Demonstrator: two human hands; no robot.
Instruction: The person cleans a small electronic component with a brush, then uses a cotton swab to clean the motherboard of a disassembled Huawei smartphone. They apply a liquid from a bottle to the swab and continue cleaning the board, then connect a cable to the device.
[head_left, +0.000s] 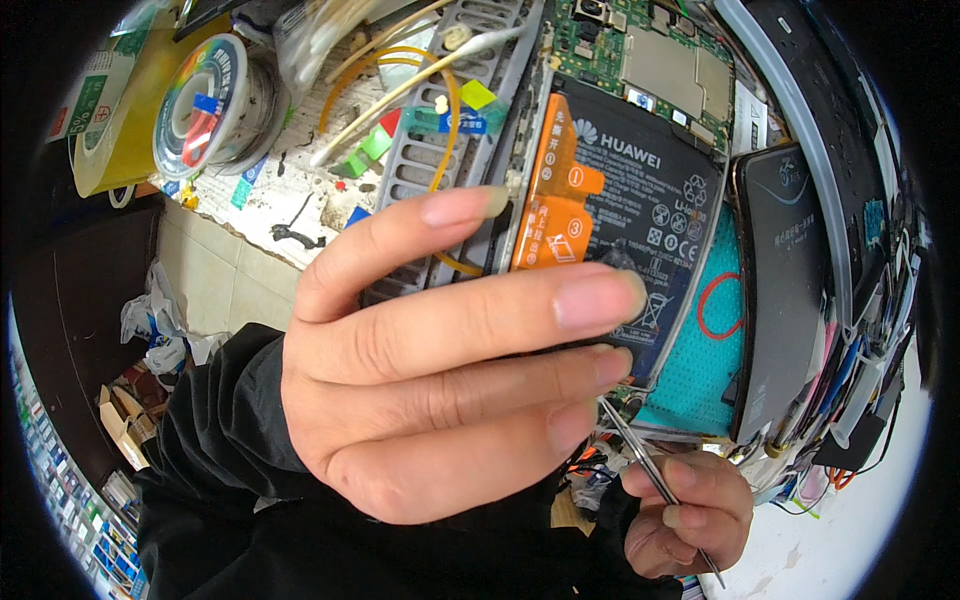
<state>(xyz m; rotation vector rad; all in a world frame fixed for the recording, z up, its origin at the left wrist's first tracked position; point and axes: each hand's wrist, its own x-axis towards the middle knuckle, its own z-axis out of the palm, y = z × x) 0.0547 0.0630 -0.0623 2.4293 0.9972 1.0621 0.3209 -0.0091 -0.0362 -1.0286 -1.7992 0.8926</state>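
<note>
An opened smartphone (650, 190) shows its black battery, an orange pull tab (555, 190) and, at its far end, a green circuit board (650, 60). Across its battery and near left side lies my left hand (430, 370), fingers stretched and pressed on the phone; the thumb is hidden. In my right hand (695, 510), at the lower right, a pair of metal tweezers (650, 465) is pinched between the fingers. The tweezers' tips reach the phone's near end, close to the left fingertips, which partly hide that spot.
A teal mat (685, 370) with a red rubber band (715, 308) lies right of the phone. Beyond it stands a dark phone panel (785, 290), beside bundled cables and tools. At left are a solder spool (215, 105), cotton swabs (440, 65) and a grey slotted tray (415, 150).
</note>
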